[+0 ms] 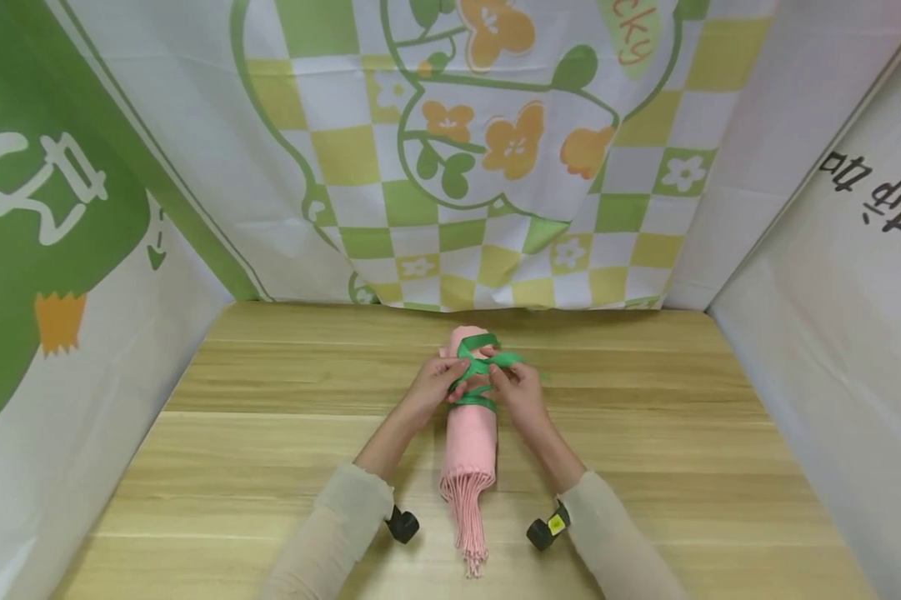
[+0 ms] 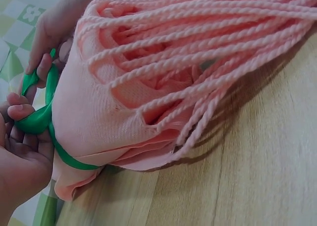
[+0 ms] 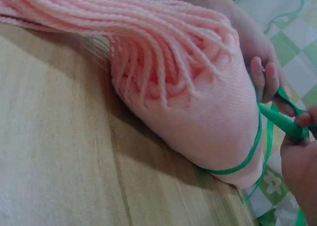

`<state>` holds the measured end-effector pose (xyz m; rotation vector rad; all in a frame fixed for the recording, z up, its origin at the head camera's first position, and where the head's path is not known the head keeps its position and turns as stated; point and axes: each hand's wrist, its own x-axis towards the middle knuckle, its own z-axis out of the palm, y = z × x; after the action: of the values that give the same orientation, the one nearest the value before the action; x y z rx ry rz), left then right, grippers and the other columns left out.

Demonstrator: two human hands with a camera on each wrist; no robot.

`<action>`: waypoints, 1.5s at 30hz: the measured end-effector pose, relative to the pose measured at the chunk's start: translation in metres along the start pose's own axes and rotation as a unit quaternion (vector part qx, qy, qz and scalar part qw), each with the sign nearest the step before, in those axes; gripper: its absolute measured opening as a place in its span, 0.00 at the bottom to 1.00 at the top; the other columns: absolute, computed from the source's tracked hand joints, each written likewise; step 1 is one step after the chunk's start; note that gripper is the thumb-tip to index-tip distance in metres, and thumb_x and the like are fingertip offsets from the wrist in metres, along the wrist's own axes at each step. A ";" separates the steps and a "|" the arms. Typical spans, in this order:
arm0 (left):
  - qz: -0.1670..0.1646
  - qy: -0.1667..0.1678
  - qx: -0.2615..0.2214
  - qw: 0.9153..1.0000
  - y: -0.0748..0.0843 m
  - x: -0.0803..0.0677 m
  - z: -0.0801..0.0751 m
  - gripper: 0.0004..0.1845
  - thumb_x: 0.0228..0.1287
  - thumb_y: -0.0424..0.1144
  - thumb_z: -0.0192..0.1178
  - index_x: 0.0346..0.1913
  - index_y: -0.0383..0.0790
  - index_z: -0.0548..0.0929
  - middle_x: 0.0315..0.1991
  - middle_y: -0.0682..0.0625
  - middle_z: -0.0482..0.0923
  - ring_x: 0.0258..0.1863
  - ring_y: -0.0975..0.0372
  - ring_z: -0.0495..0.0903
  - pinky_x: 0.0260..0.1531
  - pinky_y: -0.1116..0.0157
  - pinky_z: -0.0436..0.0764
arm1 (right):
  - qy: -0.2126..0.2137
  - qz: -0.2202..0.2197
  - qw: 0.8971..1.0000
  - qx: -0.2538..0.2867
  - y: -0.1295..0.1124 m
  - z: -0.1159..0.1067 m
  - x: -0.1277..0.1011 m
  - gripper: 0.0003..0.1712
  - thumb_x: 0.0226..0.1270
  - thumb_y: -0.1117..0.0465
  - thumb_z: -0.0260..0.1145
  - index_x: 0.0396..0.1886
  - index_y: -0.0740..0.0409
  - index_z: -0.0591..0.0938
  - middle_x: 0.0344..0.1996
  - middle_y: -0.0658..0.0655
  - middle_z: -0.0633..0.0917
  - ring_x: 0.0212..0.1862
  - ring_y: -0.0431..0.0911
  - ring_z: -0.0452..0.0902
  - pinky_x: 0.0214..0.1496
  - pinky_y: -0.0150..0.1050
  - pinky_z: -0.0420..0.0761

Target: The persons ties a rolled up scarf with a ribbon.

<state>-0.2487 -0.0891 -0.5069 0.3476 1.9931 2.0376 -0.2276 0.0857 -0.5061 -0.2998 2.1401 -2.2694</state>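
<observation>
Both hands: left hand (image 1: 429, 385) and right hand (image 1: 521, 390) each pinch a green ribbon (image 1: 483, 364) end | pink rolled scarf (image 1: 471, 425) lies mid-table (image 1: 270, 467), ribbon wrapped round it to keep the roll closed

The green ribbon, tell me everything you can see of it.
The green ribbon is a narrow, smooth, satin-looking band. It circles the rolled pink scarf near the scarf's far end, pulled snug against the knit, and its loose lengths cross and loop above the roll. The left hand and right hand each pinch a strand between thumb and fingers. The scarf lies on the wooden table, fringe toward the person.
</observation>
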 end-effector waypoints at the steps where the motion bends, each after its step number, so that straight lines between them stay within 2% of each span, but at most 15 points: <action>1: -0.001 -0.001 -0.002 1.000 0.000 0.000 0.000 0.21 0.80 0.42 0.47 0.24 0.40 0.75 0.15 0.56 0.66 0.18 0.68 0.65 0.25 0.72 0.68 | 0.008 -0.002 1.000 0.003 0.000 0.001 0.000 0.16 0.75 0.67 0.57 0.57 0.70 0.79 0.47 0.60 0.81 0.43 0.41 0.74 0.45 0.29 0.78; 4: -0.001 -0.004 -0.007 1.000 0.001 -0.001 -0.001 0.20 0.79 0.42 0.48 0.25 0.42 0.77 0.15 0.56 0.66 0.20 0.69 0.69 0.26 0.72 0.69 | 0.036 -0.024 0.999 0.009 -0.002 0.004 0.000 0.14 0.74 0.67 0.59 0.54 0.70 0.80 0.42 0.54 0.81 0.36 0.39 0.73 0.40 0.30 0.76; 8: -0.001 -0.005 -0.017 1.000 0.001 -0.002 -0.001 0.18 0.79 0.42 0.48 0.30 0.42 0.81 0.15 0.57 0.67 0.19 0.69 0.69 0.28 0.73 0.70 | 0.058 -0.064 0.996 -0.004 -0.002 0.007 0.000 0.12 0.68 0.70 0.66 0.48 0.73 0.81 0.42 0.60 0.85 0.36 0.38 0.80 0.35 0.29 0.80; 14: -0.006 -0.005 -0.032 0.999 0.002 -0.003 -0.002 0.20 0.79 0.42 0.48 0.27 0.42 0.80 0.15 0.57 0.67 0.17 0.68 0.65 0.27 0.72 0.69 | 0.033 -0.136 0.985 -0.103 0.005 0.006 -0.002 0.09 0.58 0.73 0.72 0.39 0.72 0.85 0.41 0.66 0.78 0.38 0.39 0.71 0.36 0.26 0.75; 17: -0.011 -0.002 -0.026 1.000 0.001 -0.002 -0.002 0.21 0.79 0.41 0.48 0.23 0.43 0.77 0.14 0.57 0.67 0.17 0.68 0.65 0.28 0.72 0.69 | 0.027 -0.170 0.970 -0.173 0.009 0.004 -0.002 0.07 0.55 0.73 0.74 0.35 0.68 0.87 0.39 0.63 0.77 0.40 0.41 0.68 0.35 0.28 0.73; 23: -0.024 0.013 -0.024 0.999 0.001 -0.002 -0.001 0.21 0.79 0.41 0.49 0.21 0.42 0.74 0.14 0.57 0.67 0.17 0.68 0.64 0.24 0.73 0.66 | 0.015 -0.224 0.937 -0.269 0.015 0.000 -0.004 0.09 0.52 0.76 0.60 0.26 0.66 0.86 0.45 0.65 0.83 0.46 0.53 0.77 0.46 0.44 0.80; 25: -0.023 0.015 -0.026 0.999 0.002 -0.002 0.000 0.21 0.79 0.41 0.49 0.22 0.41 0.74 0.15 0.57 0.67 0.17 0.68 0.64 0.23 0.73 0.66 | 0.010 -0.232 0.931 -0.282 0.015 0.000 -0.004 0.10 0.51 0.76 0.58 0.24 0.67 0.85 0.46 0.67 0.83 0.47 0.56 0.79 0.49 0.50 0.81; 27: -0.023 0.018 -0.029 0.999 0.002 -0.002 0.000 0.21 0.79 0.41 0.49 0.23 0.41 0.74 0.15 0.57 0.68 0.16 0.68 0.65 0.22 0.74 0.66 | 0.006 -0.238 0.926 -0.293 0.016 -0.001 -0.005 0.11 0.53 0.75 0.58 0.27 0.66 0.86 0.47 0.67 0.83 0.49 0.58 0.80 0.52 0.52 0.81; 30: -0.024 0.016 -0.035 0.999 0.002 -0.001 0.001 0.20 0.79 0.40 0.48 0.24 0.41 0.75 0.16 0.56 0.69 0.16 0.69 0.66 0.21 0.74 0.66 | -0.009 -0.230 0.919 -0.319 0.015 -0.001 -0.005 0.14 0.56 0.75 0.60 0.40 0.66 0.87 0.46 0.65 0.83 0.42 0.53 0.81 0.43 0.43 0.84; 33: -0.023 0.015 -0.038 0.999 0.001 0.000 0.000 0.19 0.79 0.39 0.48 0.26 0.39 0.77 0.16 0.56 0.69 0.16 0.70 0.66 0.20 0.74 0.65 | -0.029 -0.229 0.895 -0.383 0.016 0.000 -0.004 0.16 0.59 0.74 0.62 0.46 0.65 0.86 0.48 0.63 0.82 0.40 0.50 0.81 0.37 0.37 0.83; 35: -0.020 0.017 -0.035 0.999 0.000 0.000 0.000 0.18 0.79 0.39 0.48 0.28 0.39 0.78 0.16 0.57 0.68 0.16 0.70 0.65 0.19 0.75 0.64 | -0.036 -0.239 0.873 -0.424 0.017 0.002 -0.003 0.15 0.61 0.74 0.62 0.46 0.63 0.87 0.51 0.64 0.80 0.42 0.51 0.82 0.40 0.39 0.85; 37: -0.020 0.020 -0.036 0.999 0.000 0.000 0.000 0.18 0.79 0.39 0.48 0.29 0.38 0.79 0.16 0.57 0.68 0.16 0.70 0.65 0.19 0.74 0.63 | -0.034 -0.241 0.864 -0.441 0.018 0.004 -0.002 0.13 0.63 0.74 0.60 0.45 0.65 0.86 0.49 0.65 0.79 0.44 0.53 0.82 0.42 0.41 0.85; 41: -0.020 0.022 -0.033 0.999 0.000 0.000 0.000 0.18 0.79 0.38 0.48 0.26 0.40 0.77 0.16 0.57 0.69 0.16 0.70 0.66 0.20 0.74 0.65 | -0.033 -0.214 0.871 -0.441 0.018 0.008 -0.002 0.14 0.63 0.75 0.58 0.45 0.67 0.86 0.45 0.64 0.75 0.42 0.51 0.79 0.42 0.40 0.85; 43: -0.020 0.020 -0.030 0.999 0.000 -0.001 0.000 0.19 0.79 0.39 0.48 0.25 0.41 0.76 0.16 0.57 0.69 0.16 0.70 0.66 0.20 0.73 0.65 | -0.034 -0.187 0.890 -0.414 0.016 0.009 -0.003 0.15 0.62 0.76 0.58 0.44 0.68 0.86 0.44 0.63 0.75 0.41 0.49 0.77 0.40 0.38 0.84; 45: -0.018 0.017 -0.026 0.999 0.001 -0.001 0.000 0.20 0.79 0.39 0.48 0.25 0.40 0.76 0.16 0.57 0.70 0.16 0.70 0.66 0.20 0.73 0.64 | -0.028 -0.155 0.918 -0.365 0.015 0.010 -0.003 0.15 0.61 0.76 0.56 0.41 0.69 0.87 0.42 0.63 0.76 0.40 0.48 0.75 0.39 0.35 0.80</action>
<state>-0.2475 -0.0897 -0.5064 0.2670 1.9461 2.0825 -0.2253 0.0756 -0.5206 -0.7348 2.9936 -1.4132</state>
